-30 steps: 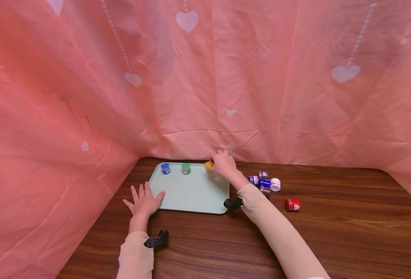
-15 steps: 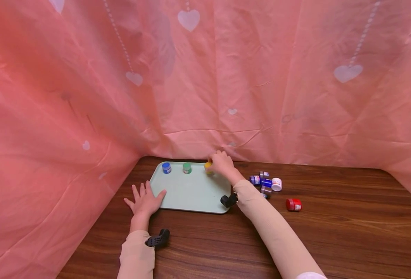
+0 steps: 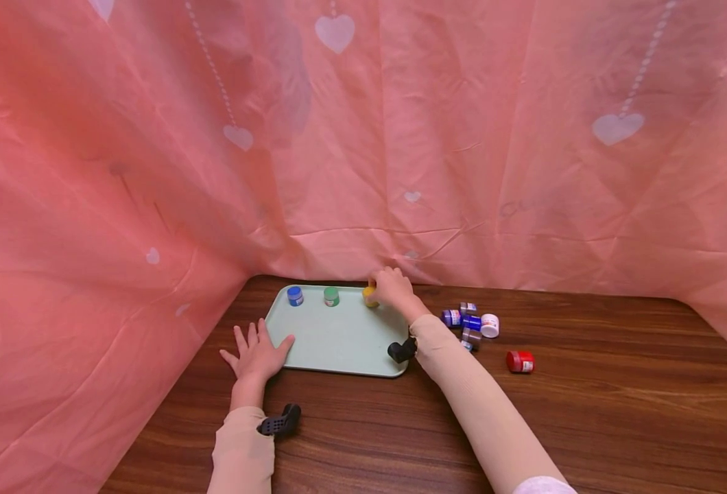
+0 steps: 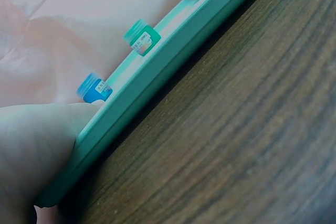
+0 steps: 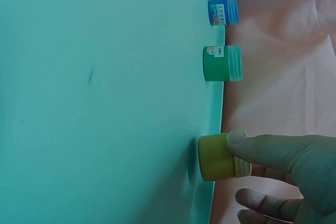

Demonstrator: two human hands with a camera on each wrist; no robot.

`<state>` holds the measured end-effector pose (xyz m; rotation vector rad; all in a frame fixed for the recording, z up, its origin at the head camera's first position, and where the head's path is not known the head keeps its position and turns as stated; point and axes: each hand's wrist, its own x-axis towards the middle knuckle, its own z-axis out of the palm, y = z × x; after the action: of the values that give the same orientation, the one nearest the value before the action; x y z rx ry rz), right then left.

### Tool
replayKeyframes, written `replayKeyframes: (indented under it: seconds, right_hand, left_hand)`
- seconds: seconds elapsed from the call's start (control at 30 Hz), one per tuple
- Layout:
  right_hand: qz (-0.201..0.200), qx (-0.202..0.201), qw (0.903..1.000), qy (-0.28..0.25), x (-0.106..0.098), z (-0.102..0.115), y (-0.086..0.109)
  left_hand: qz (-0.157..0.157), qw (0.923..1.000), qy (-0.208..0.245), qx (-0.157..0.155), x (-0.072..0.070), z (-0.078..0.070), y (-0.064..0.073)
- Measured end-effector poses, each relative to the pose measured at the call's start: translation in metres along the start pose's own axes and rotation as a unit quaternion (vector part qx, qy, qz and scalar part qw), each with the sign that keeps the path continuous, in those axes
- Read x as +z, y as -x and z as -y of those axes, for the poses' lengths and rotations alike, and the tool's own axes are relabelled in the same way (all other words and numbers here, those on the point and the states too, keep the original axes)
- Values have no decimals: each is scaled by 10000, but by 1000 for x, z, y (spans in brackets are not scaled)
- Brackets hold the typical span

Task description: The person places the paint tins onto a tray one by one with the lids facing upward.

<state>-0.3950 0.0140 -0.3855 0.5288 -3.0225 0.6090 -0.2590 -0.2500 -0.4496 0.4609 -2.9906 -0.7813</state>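
Note:
My right hand (image 3: 394,288) pinches a yellow paint jar (image 5: 215,157) by its lid end, thumb on the near side, at the far right part of the pale green tray (image 3: 339,346). A dark shadow lies on the tray beside the jar's base in the right wrist view. A green paint jar (image 3: 331,296) and a blue paint jar (image 3: 295,296) stand upright in a row to its left, along the tray's far edge. With fingers spread, my left hand (image 3: 257,353) rests at the tray's left side, its thumb over the near left corner.
Right of the tray several small jars lie bunched together, among them a purple jar (image 3: 451,318) and a white-lidded jar (image 3: 490,326). A red jar (image 3: 520,361) lies on its side nearer on the wooden table (image 3: 616,398). A pink curtain (image 3: 363,171) hangs behind and at the left.
The right forearm and wrist have shifted slightly left, while the right hand stays at the yellow paint jar. The left hand has kept its place on the tray; the view has shifted a little.

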Motion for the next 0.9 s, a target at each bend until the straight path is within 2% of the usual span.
replayKeyframes:
  seconds: [0.9]
  right_hand:
    - [71,151,9997,-178,4,-2,2]
  left_hand:
    - [24,10000,-17,-19,0,-1,1]
